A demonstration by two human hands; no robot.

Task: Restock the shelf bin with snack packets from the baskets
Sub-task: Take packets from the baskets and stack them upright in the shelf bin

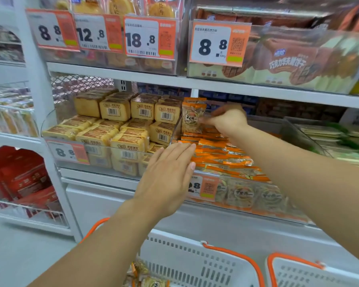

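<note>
Pinched in the right hand [226, 119], a snack packet [192, 119] stands upright at the back of the shelf bin [247, 193], against the clear divider. Left hand [168, 179], fingers straight and holding nothing, hovers at the bin's front lip. Placing seems underway; next comes letting go and reaching down to the basket [195, 264], where more packets show. Room is tight under the shelf above.
</note>
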